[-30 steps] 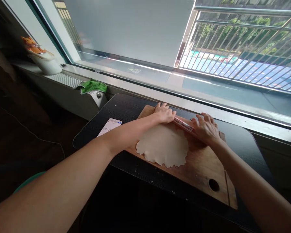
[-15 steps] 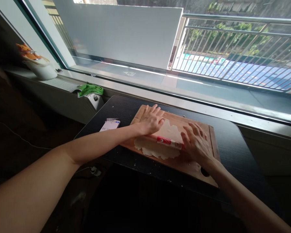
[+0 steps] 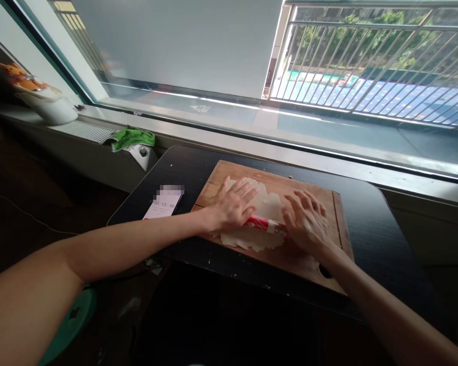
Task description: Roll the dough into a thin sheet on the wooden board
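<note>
A rolling pin (image 3: 261, 223) with a red and white label lies across a thin, ragged-edged sheet of dough (image 3: 269, 203). My left hand (image 3: 234, 204) rests palm down over the pin's left end, fingers spread above the dough. At the pin's right end is my right hand (image 3: 304, 217), also palm down with its fingers stretched out and apart. Both hands hide the ends of the pin. Dough shows on the far and near sides of it. Beneath everything is a wooden cutting board (image 3: 334, 234).
The board lies on a black table (image 3: 370, 223) dotted with white crumbs. A phone (image 3: 162, 204) with a running timer is left of the board. Beyond are a green cloth (image 3: 133, 138) on a radiator, a white pot (image 3: 53, 107) and a window. A green stool (image 3: 74, 317) stands below left.
My left hand has come back toward me from the board's far edge, and the rolling pin sits slightly nearer. My right hand stays at the pin's end. The view has tilted down.
</note>
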Motion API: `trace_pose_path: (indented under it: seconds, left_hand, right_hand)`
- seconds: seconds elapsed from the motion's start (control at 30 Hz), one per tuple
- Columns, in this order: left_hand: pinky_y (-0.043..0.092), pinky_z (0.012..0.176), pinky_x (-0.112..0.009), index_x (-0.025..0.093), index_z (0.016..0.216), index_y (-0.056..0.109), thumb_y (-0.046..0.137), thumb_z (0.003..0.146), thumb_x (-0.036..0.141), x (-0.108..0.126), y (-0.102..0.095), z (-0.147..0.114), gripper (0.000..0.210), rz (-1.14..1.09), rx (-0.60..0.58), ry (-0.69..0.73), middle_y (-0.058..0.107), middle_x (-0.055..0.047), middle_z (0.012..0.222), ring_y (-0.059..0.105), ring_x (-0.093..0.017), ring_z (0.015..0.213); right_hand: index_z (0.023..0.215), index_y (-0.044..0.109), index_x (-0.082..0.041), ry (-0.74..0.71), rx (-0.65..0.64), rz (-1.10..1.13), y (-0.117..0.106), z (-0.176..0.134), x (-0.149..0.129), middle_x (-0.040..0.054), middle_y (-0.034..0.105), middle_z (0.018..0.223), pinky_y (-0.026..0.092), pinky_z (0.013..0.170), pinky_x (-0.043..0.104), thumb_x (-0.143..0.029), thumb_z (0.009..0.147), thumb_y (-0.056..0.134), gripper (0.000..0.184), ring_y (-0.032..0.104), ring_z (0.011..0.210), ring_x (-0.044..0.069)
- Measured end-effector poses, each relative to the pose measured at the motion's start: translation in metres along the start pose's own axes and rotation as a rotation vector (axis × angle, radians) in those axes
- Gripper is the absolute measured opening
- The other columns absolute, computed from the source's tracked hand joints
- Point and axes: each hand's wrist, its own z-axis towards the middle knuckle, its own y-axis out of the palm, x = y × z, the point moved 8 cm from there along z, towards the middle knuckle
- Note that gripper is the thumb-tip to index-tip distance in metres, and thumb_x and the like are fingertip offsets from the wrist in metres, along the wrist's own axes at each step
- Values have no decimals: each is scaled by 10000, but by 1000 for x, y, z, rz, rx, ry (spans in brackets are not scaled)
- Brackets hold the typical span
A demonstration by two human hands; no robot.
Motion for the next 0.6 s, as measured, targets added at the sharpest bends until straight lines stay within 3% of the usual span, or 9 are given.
trace_pose_path:
  seconds: [0.1, 0.17, 0.3, 0.4, 0.6]
  left_hand:
    - [168, 1230, -592, 163, 1525, 420, 380, 1011, 432, -24, -2, 32, 582, -11, 12, -165, 405, -123, 1600, 269, -306, 1518]
    - [156, 1232, -591, 139, 1504, 447, 372, 1014, 407, -30, -9, 37, 563, -3, 61, -208, 426, -138, 1585, 263, -302, 1519]
    - [170, 1230, -597, 173, 1485, 484, 361, 1016, 410, -9, -6, 3, 540, -39, 53, -129, 471, -122, 1558, 305, -308, 1501]
    - [126, 1243, -600, 194, 1461, 520, 383, 1014, 448, 5, -6, -14, 532, -36, 62, -57, 496, -111, 1540, 288, -325, 1505]
    - [39, 1258, -578, 225, 1397, 566, 362, 1039, 445, -19, -17, 28, 467, -66, 57, -232, 554, -80, 1488, 246, -330, 1519]
  right_hand:
    - [1356, 577, -156, 131, -4, 3, 6, 40, 20, 192, 545, 1414, 393, 1080, 552, -407, 968, 398, 496, 435, 1357, 347]
    - [1340, 580, -142, 156, 30, 8, 5, 49, 23, 202, 550, 1396, 398, 1072, 542, -390, 969, 387, 486, 449, 1341, 344]
    - [1314, 584, -171, -93, 137, 50, -7, 6, -8, 164, 584, 1371, 371, 1102, 480, -398, 1005, 312, 471, 430, 1365, 306]
    - [1357, 564, -198, -216, 101, 32, -9, -21, -24, 153, 593, 1381, 337, 1114, 508, -402, 999, 355, 463, 403, 1392, 324]
    - [1311, 600, -204, -63, 169, 44, -12, 29, -1, 163, 602, 1341, 365, 1065, 534, -398, 996, 328, 460, 456, 1331, 334]
